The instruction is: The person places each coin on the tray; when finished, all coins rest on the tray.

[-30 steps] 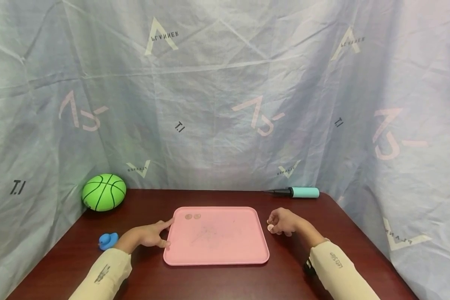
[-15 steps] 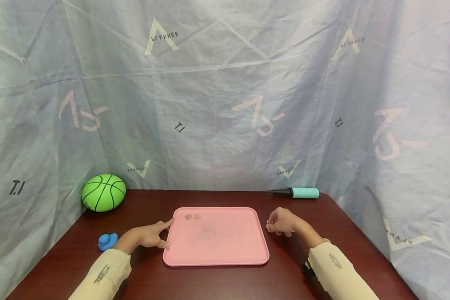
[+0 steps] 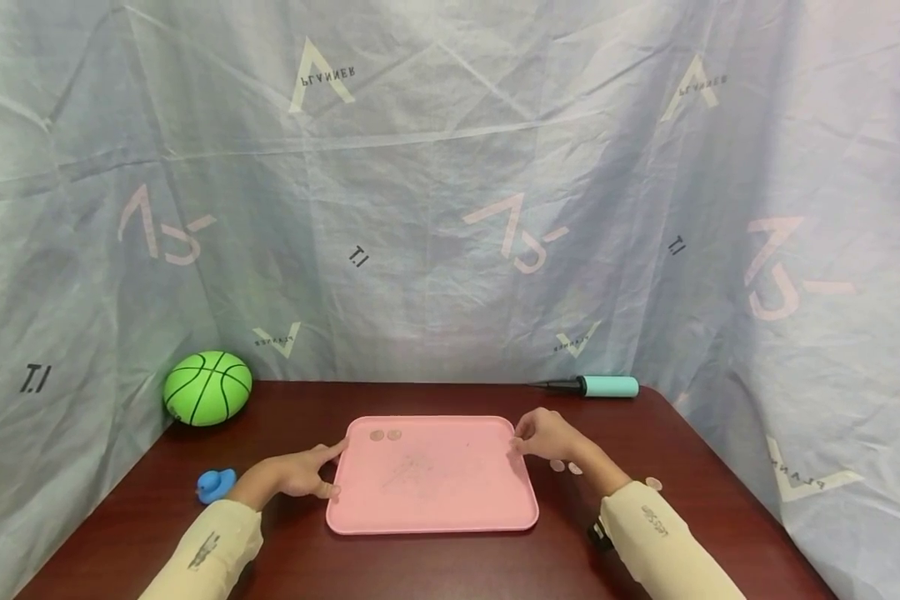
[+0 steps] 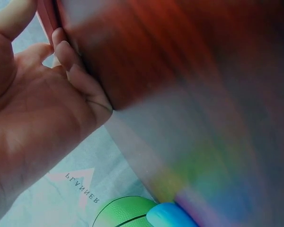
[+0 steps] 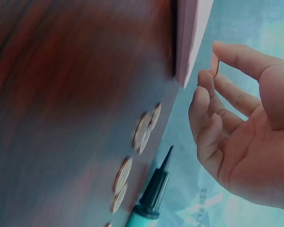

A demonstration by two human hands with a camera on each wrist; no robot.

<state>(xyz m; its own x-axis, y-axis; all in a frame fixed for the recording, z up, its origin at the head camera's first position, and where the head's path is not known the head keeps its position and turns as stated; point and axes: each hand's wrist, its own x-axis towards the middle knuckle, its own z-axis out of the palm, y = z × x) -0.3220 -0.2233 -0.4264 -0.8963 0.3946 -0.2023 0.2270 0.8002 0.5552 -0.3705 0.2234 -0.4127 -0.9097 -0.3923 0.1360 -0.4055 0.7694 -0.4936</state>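
A pink tray (image 3: 431, 527) lies on the table in the head view, two coins (image 3: 377, 435) flat near its far left corner. At the tray's left rim is my left hand (image 3: 300, 472), thumb and index finger spread and touching the edge. My right hand (image 3: 549, 435) is over the tray's right rim, near the far corner. Between its thumb and fingertips it pinches a coin (image 5: 215, 65), seen edge-on in the right wrist view. More coins (image 3: 574, 468) lie on the table right of the tray, partly beneath the right forearm; the right wrist view shows several coins (image 5: 123, 175).
At the back left of the dark red table (image 3: 435, 567) sits a green ball (image 3: 207, 388), with a blue rubber duck (image 3: 216, 485) nearer, beside the left forearm. A turquoise hand pump (image 3: 610, 386) with a black nozzle lies along the back right. A printed grey cloth (image 3: 420, 208) hangs behind.
My right hand has moved left and slightly away from me, from beside the tray to over its right rim, carrying a coin. Coins on the table are uncovered behind it. The left hand stays put.
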